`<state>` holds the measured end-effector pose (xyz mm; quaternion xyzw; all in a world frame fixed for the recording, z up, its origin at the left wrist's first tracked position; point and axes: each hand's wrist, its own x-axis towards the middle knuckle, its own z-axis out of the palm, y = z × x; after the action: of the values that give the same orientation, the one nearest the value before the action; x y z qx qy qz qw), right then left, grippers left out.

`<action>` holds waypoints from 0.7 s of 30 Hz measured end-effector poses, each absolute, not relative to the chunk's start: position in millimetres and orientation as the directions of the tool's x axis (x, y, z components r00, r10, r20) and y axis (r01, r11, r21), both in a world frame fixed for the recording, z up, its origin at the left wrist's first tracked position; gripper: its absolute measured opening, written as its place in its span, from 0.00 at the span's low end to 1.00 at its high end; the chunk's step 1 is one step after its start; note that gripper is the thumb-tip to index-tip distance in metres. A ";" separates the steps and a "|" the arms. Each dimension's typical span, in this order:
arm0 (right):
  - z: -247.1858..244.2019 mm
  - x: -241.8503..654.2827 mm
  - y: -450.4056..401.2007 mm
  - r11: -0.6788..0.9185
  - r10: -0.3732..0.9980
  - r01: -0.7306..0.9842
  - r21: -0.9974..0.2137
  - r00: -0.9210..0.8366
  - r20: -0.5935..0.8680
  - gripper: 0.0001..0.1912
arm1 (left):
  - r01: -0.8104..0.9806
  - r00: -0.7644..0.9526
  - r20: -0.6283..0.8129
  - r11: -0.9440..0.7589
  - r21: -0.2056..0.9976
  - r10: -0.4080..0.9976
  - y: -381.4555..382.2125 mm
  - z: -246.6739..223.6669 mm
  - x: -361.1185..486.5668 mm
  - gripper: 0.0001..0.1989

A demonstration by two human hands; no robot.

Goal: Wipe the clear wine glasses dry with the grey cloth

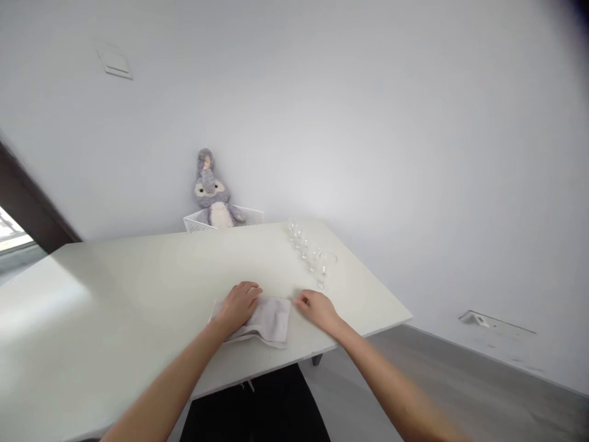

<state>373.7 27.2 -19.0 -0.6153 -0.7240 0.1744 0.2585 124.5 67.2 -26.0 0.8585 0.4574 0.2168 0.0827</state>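
Note:
A folded, pale grey-white cloth lies near the front edge of the white table. My left hand rests on the cloth's left part, palm down, with fingers stretched out. Just off its upper right corner is my right hand, fingers curled closed; whether they pinch the corner or anything else is hidden. Beyond my right hand, several small clear stemmed glasses stand in a slanting row. Next to them is a clear round glass piece, too faint to make out fully.
The white table reaches the wall, its right edge slanting towards me. A grey plush toy sits in a white perforated basket at the back. Below the front edge is a black seat or clothing; I cannot tell which.

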 end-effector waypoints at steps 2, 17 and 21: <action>-22.1 397.8 21.5 0.105 0.980 0.753 -0.650 0.031 0.195 0.09 | 0.728 0.537 0.281 -0.605 0.323 0.795 57.1 -24.8 123.7 0.16; -30.7 404.6 85.9 -0.012 0.990 0.419 -0.908 0.135 0.050 0.16 | 0.620 0.633 0.180 -0.632 0.464 0.753 33.0 -31.0 127.4 0.20; -33.0 377.2 107.2 -0.007 0.998 0.359 -0.933 0.056 0.014 0.10 | 0.629 0.573 0.226 -0.600 0.495 0.788 33.1 -36.5 126.5 0.18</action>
<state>377.2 107.2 -33.0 -0.5961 -0.5693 0.3849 0.4153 126.5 33.1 -36.5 0.8677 0.4080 0.2167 0.1833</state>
